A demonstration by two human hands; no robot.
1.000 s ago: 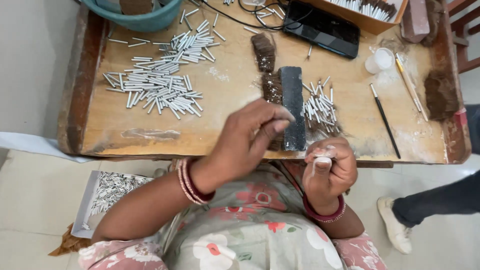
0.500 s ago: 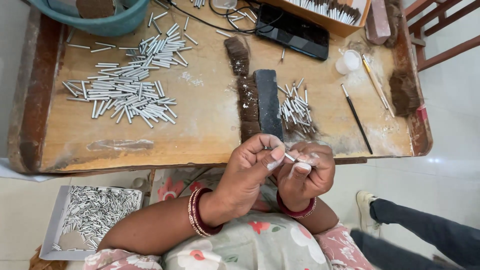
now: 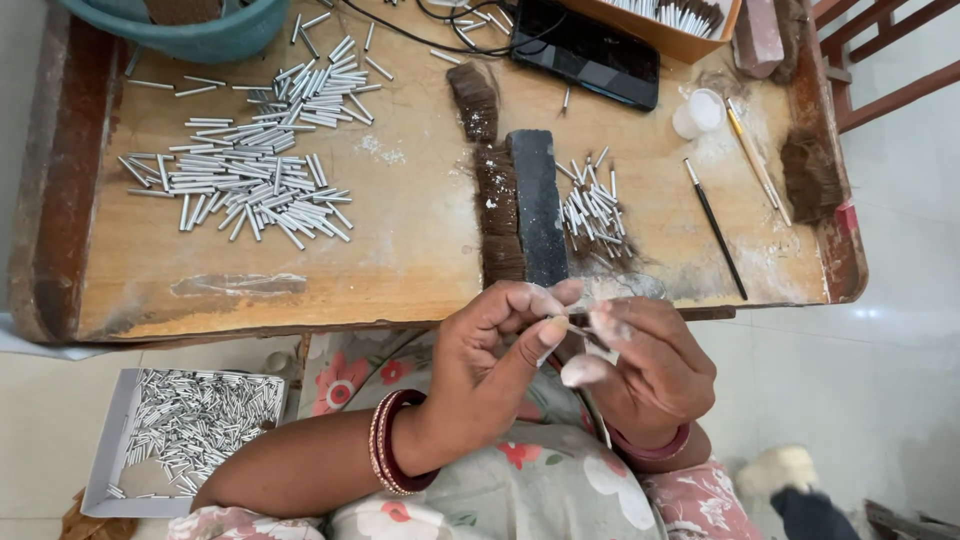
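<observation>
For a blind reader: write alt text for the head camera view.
Both hands, left hand and right hand, pinch a thin hair tuft between white-dusted fingertips at the near edge of a wooden table. On it lie small metal tubes, a dark block and thin brushes.

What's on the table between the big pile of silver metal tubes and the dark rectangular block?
Head view: bare wooden tabletop, then brown bristle tufts against the dark block.

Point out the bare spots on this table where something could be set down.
Free: the table between the tube pile and the dark block, and the near edge under the pile. Crowded: right of the block, with small tubes, brushes and cup; the far edge too.
</observation>
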